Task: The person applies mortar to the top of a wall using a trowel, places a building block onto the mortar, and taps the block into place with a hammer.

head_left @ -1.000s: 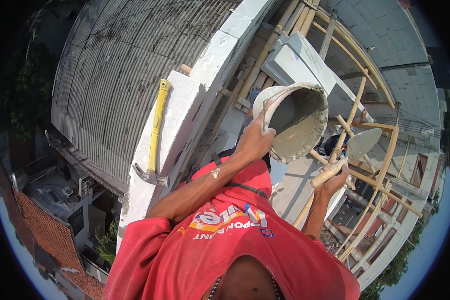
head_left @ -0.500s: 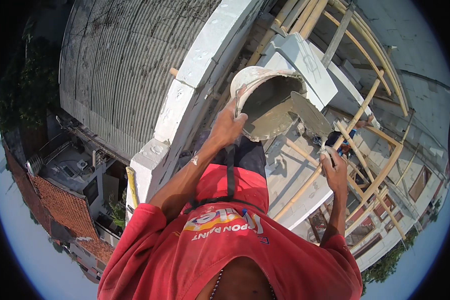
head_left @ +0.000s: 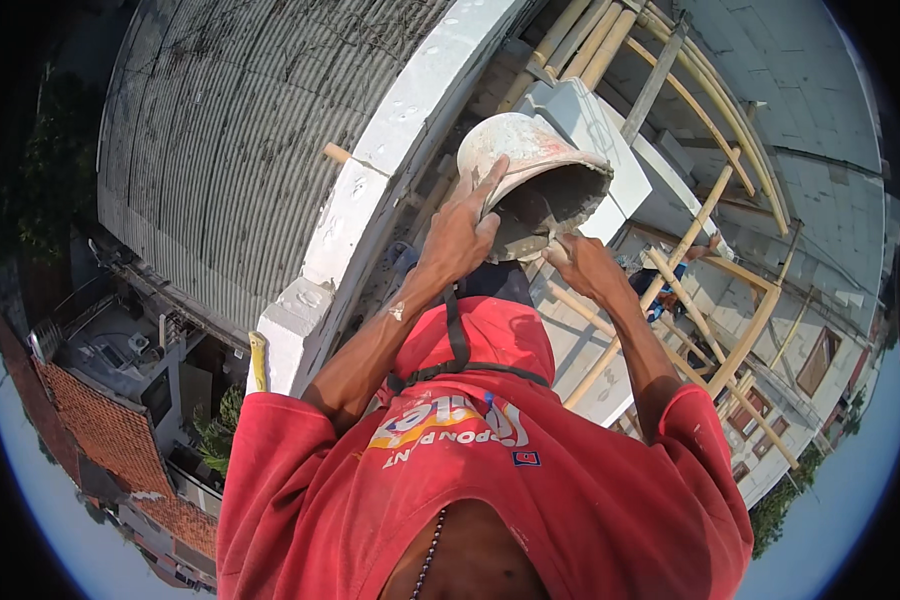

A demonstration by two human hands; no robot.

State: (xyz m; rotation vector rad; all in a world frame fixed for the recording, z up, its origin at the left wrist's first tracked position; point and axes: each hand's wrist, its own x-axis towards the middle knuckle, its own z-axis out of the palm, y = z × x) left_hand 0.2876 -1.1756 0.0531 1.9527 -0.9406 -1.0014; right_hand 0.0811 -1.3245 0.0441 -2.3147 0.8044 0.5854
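Observation:
My left hand (head_left: 462,232) grips the rim of a pale, mortar-smeared bucket (head_left: 518,146), which is tipped so its mouth faces me and to the right. My right hand (head_left: 587,266) is closed round the handle of a trowel (head_left: 536,222). The trowel's blade reaches inside the bucket's mouth, and most of it is lost in shadow there. Grey wet mortar coats the inner wall and lower lip of the bucket. Both hands are close together in front of my waist.
A wall of white blocks (head_left: 342,222) runs along my left, with a yellow-handled tool (head_left: 258,362) at its near end. Beyond it spreads a corrugated roof (head_left: 260,130). Bamboo scaffolding (head_left: 705,215) stands at right, where another person (head_left: 667,280) is partly visible. White blocks (head_left: 578,120) lie ahead.
My right hand has moved left and up, bringing the trowel from outside the rim into the bucket. The bucket has tilted further, showing more of its outer side.

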